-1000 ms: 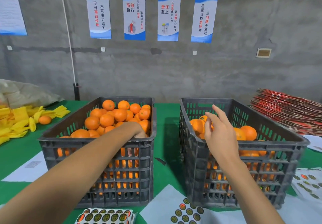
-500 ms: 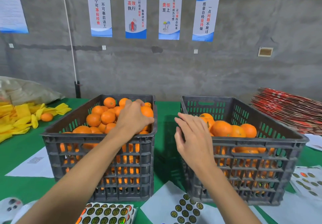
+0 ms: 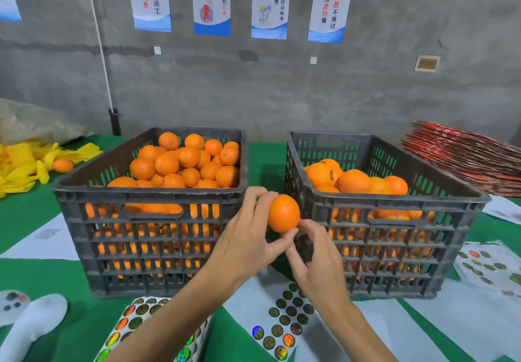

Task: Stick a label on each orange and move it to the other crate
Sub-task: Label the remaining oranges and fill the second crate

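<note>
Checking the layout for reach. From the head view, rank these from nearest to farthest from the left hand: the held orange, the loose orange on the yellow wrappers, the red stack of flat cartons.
1. Held orange: gripped by the left hand, between the crates.
2. Loose orange: far left, on the yellow wrappers.
3. Red stack of flat cartons: far right, at the back.

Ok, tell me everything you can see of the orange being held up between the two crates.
The held orange is smooth, glossy and evenly orange, slightly oval, with no label showing on the side facing the camera. It sits in the air in front of the gap between the left crate and the right crate. The left hand grips it from the left and below; the right hand touches its underside with its fingers.
</note>
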Demonstrator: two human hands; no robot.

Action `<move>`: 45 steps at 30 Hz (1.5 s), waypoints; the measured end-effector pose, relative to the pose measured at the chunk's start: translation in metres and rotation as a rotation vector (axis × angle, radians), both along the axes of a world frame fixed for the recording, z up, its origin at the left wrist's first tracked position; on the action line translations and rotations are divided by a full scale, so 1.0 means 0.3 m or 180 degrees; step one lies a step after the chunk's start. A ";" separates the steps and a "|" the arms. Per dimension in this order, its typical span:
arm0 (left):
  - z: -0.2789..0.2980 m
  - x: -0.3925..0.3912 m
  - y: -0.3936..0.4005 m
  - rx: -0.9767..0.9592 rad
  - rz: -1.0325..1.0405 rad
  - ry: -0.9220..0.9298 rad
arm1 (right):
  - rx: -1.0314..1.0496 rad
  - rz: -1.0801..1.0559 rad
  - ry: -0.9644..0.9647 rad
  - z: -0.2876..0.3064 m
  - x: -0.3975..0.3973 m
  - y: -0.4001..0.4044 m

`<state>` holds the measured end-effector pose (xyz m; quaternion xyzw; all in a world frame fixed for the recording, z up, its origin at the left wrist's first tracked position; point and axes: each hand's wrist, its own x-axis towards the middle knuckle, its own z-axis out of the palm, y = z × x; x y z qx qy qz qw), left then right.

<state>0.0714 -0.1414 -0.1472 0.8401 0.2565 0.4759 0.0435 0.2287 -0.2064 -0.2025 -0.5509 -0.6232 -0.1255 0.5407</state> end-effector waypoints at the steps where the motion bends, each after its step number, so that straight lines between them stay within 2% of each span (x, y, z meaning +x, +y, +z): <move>1: -0.045 0.010 -0.002 -0.0236 -0.0097 0.0018 | -0.0147 0.0061 0.0044 -0.038 0.011 -0.012; 6: -0.256 0.041 0.031 -0.1624 -0.0149 0.0366 | -0.1057 -0.0059 0.0015 -0.207 0.040 -0.043; 9: -0.345 0.045 0.050 -0.2243 -0.0108 0.0407 | -0.1556 0.0142 0.0250 -0.256 0.048 -0.050; 12: -0.432 0.039 0.053 -0.2697 -0.0028 0.0321 | -0.1912 0.0314 0.0072 -0.286 0.055 -0.056; 17: -0.516 0.012 0.060 -0.2820 -0.0061 0.0221 | -0.2154 0.0651 -0.0936 -0.325 0.048 -0.066; 19: -0.520 0.010 0.062 -0.2912 -0.0137 0.0142 | -0.2206 0.0614 -0.1085 -0.330 0.049 -0.064; 28: -0.518 0.007 0.047 -0.2797 -0.0186 0.0232 | -0.2079 0.0442 -0.0618 -0.335 0.017 -0.050; 33: -0.530 0.005 0.044 -0.2648 -0.0160 0.0416 | -0.2293 0.0404 0.0034 -0.326 0.002 -0.053; 45: -0.543 -0.001 0.056 -0.2680 -0.0207 0.0415 | -0.2381 0.0206 -0.0369 -0.314 -0.012 -0.060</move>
